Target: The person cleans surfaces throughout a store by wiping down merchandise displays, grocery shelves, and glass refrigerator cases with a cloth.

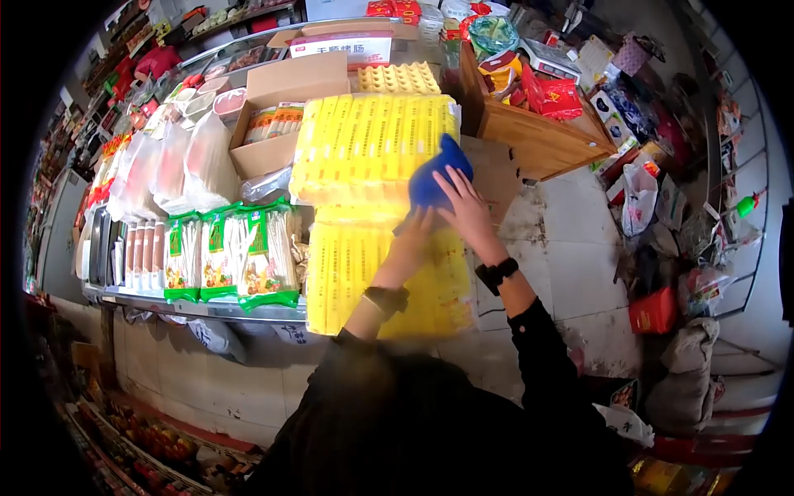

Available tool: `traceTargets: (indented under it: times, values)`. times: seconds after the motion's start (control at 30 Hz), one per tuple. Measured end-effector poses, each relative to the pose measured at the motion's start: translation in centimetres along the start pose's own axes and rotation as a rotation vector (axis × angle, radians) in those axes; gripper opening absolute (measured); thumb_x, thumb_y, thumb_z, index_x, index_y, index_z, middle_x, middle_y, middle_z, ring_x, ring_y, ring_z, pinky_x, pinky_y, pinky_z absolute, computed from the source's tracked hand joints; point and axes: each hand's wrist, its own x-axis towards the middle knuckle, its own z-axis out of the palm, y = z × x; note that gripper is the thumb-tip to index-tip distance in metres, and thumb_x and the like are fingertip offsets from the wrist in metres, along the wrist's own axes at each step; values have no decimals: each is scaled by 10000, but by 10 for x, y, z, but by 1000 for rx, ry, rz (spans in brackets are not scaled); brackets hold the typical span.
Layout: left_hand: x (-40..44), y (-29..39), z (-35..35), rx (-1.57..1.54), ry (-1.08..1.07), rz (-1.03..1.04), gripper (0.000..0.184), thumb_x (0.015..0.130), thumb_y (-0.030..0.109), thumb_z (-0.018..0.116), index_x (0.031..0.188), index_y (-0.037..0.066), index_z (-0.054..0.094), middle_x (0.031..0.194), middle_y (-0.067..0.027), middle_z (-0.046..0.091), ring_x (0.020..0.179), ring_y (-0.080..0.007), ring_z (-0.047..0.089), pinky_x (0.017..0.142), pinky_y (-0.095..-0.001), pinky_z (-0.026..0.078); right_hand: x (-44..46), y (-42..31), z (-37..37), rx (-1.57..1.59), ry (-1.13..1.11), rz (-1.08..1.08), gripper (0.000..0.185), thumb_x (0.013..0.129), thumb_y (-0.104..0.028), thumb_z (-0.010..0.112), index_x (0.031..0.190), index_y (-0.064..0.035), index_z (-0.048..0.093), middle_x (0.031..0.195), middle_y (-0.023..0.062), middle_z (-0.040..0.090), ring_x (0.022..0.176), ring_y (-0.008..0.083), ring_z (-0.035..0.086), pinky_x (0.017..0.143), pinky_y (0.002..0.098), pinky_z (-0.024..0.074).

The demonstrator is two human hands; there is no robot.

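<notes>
A blue cloth (430, 183) lies bunched over the right edge of large yellow plastic-wrapped packs (364, 136), its tip pointing up and away. My right hand (468, 213), with a black band at the wrist, rests on the cloth's right side, fingers stretched out and somewhat apart. At the cloth's lower left edge is my left hand (408, 245), smeared by motion, so its grip does not show clearly. Beneath both forearms a nearer yellow pack (356, 277) fills the counter's front corner.
Left of the packs stand green-edged packets of white sticks (269, 256), white plastic bags (211, 165) and an open carton (299, 80). A yellow egg tray (399, 78) sits behind. Right are a wooden cabinet (538, 140), the tiled floor (579, 248) and a red box (652, 312).
</notes>
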Motion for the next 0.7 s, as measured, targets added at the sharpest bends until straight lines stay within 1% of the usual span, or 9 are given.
traceTargets:
  times: [0.07,0.13,0.2,0.37,0.43,0.47,0.53,0.6,0.7]
  values:
    - [-3,11,10,86,-116,-4,785,740,-119,459,1479,64,267,1490,-254,302,1322,-413,374,1023,-413,417,-29,12,-5,51,-17,29,732,774,-159,729,1430,-179,407,1501,114,343,1320,310,410,1013,413,417]
    - [-20,9,20,82,-97,10,739,753,-91,492,1455,77,330,1476,-216,355,1328,-379,388,1045,-413,395,-66,28,14,55,-112,108,730,782,-226,740,1430,-166,410,1488,158,347,1316,346,407,1033,442,395]
    - [-49,4,27,473,-244,101,671,770,-33,527,1420,86,405,1458,-173,404,1332,-340,402,1068,-411,363,-108,21,30,90,-191,123,707,815,-270,715,1439,-167,399,1495,178,322,1334,368,374,1053,453,372]
    - [-128,-29,22,393,-132,137,621,780,52,573,1390,102,466,1465,-123,419,1361,-304,382,1093,-414,334,-153,-23,50,82,-212,128,655,862,-430,654,1412,-142,445,1452,244,354,1354,414,322,1083,498,301]
    - [-148,-37,5,368,-88,133,494,814,207,579,1297,111,556,1394,-109,508,1308,-277,459,1054,-457,378,-144,-43,51,130,-244,64,633,865,-432,651,1394,-137,469,1452,243,356,1354,412,323,1085,499,298]
    - [-157,-40,-8,408,-81,97,490,808,162,570,1296,122,560,1390,-100,514,1291,-278,478,1065,-438,369,-136,-53,54,171,-267,-4,612,868,-434,647,1376,-131,492,1451,242,358,1354,409,325,1087,499,294]
    - [-169,-52,-35,378,-116,-43,682,722,-95,503,1365,132,501,1443,-90,459,1347,-290,409,1112,-438,318,-118,-72,67,210,-256,-104,599,855,-432,650,1355,-131,516,1425,246,398,1317,407,381,1074,490,319]
    - [-180,-72,-55,440,-41,-88,685,706,-112,500,1349,123,517,1434,-97,467,1347,-292,408,1112,-443,317,-94,-89,92,241,-385,-125,631,875,-491,596,1398,-158,477,1476,227,347,1372,372,316,1110,481,263]
    - [-191,-91,-69,518,21,-176,660,746,-95,476,1373,110,488,1463,-109,427,1358,-294,389,1102,-434,324,-54,-117,128,260,-398,-189,627,871,-474,599,1407,-179,461,1490,210,337,1387,353,302,1123,449,240]
